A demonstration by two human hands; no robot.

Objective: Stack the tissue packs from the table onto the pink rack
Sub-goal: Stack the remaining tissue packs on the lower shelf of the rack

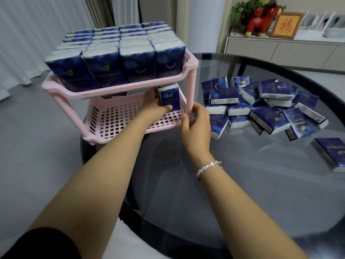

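Head view, looking down over a round dark glass table (242, 165). A two-tier pink rack (119, 90) stands at the table's far left edge; its upper tier is filled with rows of upright blue tissue packs (115, 53), while its lower tier, a slatted tray, holds a single upright tissue pack (169, 98) at the right end, close to the rack's right front post. The person's left hand (153, 107) reaches into the lower tier and holds this pack, fingers behind it and thumb curled along its lower front. The right hand (196, 122) hovers just outside the rack's right post, fingers loosely bent and apart, gripping nothing; a silver bracelet (209, 168) circles that wrist. To the right, a loose heap of tissue packs (261, 105) lies on the glass, with one separate pack (332, 152) near the right edge. Behind the table, a sideboard (280, 47) carries a red toy horse (261, 21), a framed picture (286, 25) and a green plant (248, 8).
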